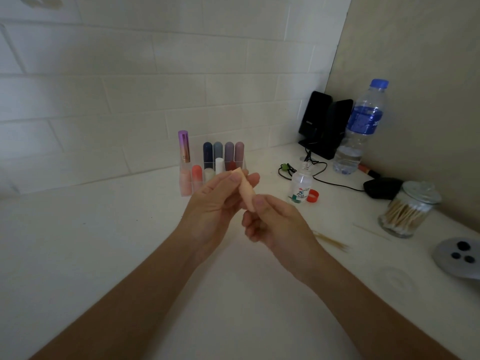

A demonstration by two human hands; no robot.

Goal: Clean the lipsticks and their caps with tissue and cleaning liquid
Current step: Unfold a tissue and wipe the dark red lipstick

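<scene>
Table (104, 242) lies under both hands: the left hand (218, 201) pinches the far end of a peach lipstick (245, 193) and the right hand (275, 227) curls round its near end, holding it in the air over the middle. A straight pull apart looks the surest way to free the cap for wiping. Open room lies near and left; the lipstick rack (185, 190) stands just beyond, with the uncapped cleaning bottle (301, 185) and its red cap (312, 196) to the right, easy to knock.

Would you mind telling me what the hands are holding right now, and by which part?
Both hold one peach lipstick tube: the left hand pinches its upper end, the right hand grips its lower end.
</scene>
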